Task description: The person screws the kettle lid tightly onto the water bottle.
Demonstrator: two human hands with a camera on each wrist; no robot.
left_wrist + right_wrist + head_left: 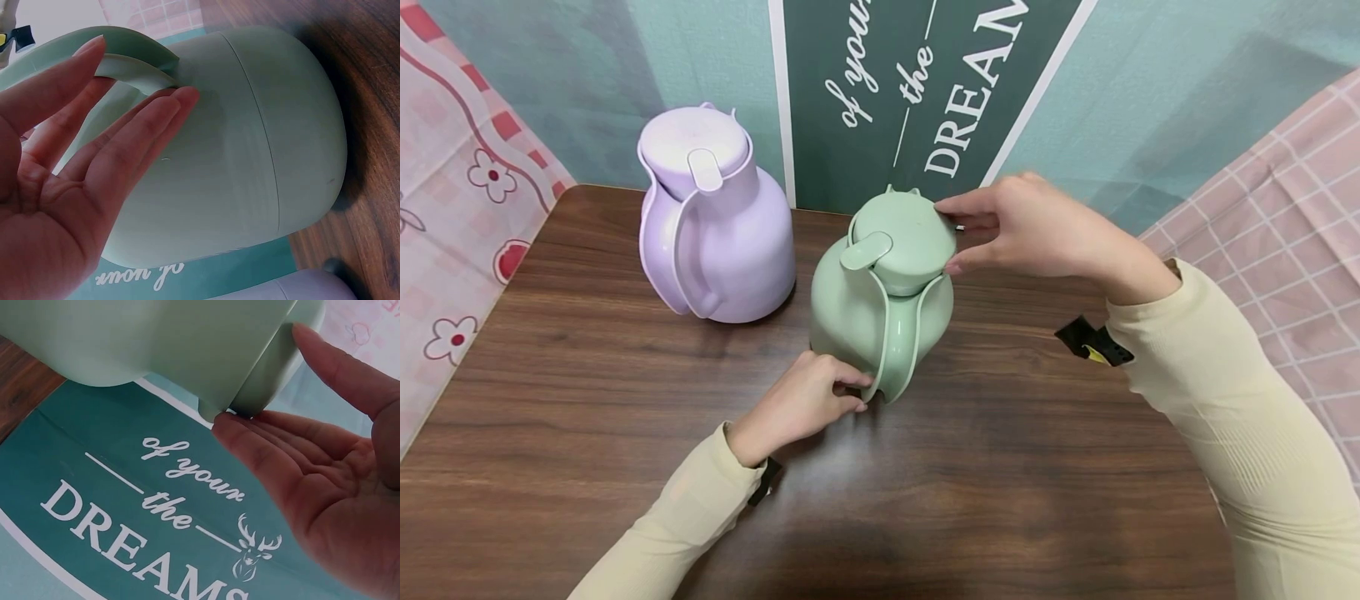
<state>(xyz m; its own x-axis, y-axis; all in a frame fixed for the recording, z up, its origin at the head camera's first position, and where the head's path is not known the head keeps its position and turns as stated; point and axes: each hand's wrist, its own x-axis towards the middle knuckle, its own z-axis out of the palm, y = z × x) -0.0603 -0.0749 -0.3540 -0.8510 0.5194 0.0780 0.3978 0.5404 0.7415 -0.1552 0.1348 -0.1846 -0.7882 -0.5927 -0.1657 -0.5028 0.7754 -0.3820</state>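
Note:
A pale green thermos jug (846, 312) stands upright on the table, its curved handle (901, 342) toward me. My left hand (808, 396) is low at the handle, thumb and index finger at its edge. In the left wrist view, the other fingers of that hand (81, 150) reach along to where handle meets body. My right hand (1037, 225) holds the round green lid (910, 229) by its right side. The right wrist view shows this hand's thumb (312, 340) on the lid's rim and the fingertips on the opposite edge, beside a dark gap under the lid.
A lilac thermos jug (748, 242) with its lid on stands to the left of the green one. Both are on a dark wooden table (1000, 467). Behind them hangs a teal cloth (715, 50) with a dark green printed panel (820, 167). Patterned pink cloths hang at both sides.

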